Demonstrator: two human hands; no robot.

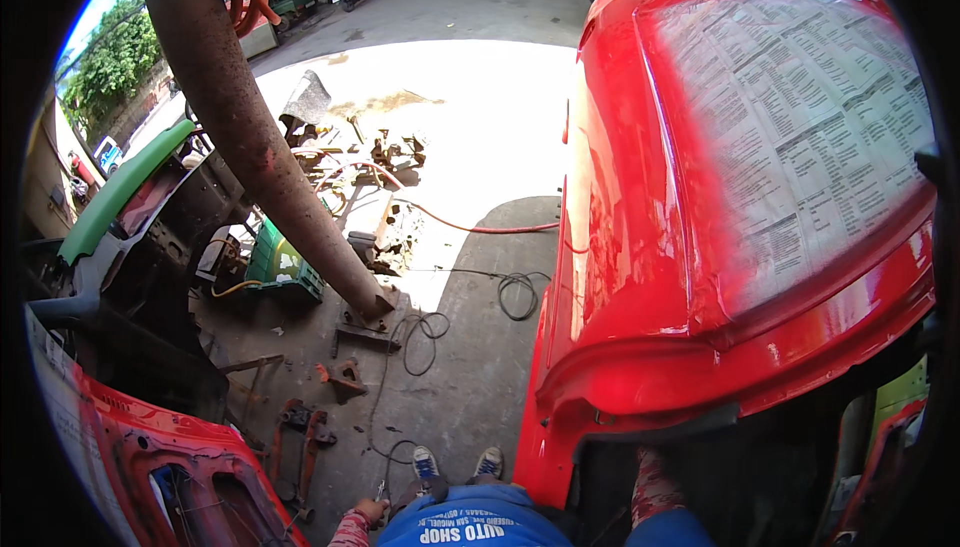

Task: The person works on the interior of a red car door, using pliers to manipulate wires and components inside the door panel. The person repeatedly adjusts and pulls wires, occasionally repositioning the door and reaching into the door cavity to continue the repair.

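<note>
At the lower edge, left of my blue shirt, my left hand (372, 510) is closed around a small silver metal tool (381, 490). Its exact kind is too small to make out. A thin dark cord (390, 457) runs close by it. My right forearm (652, 487), in a red patterned sleeve, reaches into the dark opening at the end of the red car body (620, 347). The right hand itself is hidden in that shade, below the black strip (665, 429) along the opening's rim. Printed paper sheets (800, 117) cover the car's window, with red paint on their edges.
A rusty post (255, 147) slants down at left. Red car panels (170, 457), a green bumper-like part (125, 192), a green machine (280, 262) and orange metal stands (300, 447) crowd that side. A red hose (480, 230) and looped cord (517, 297) lie on the floor.
</note>
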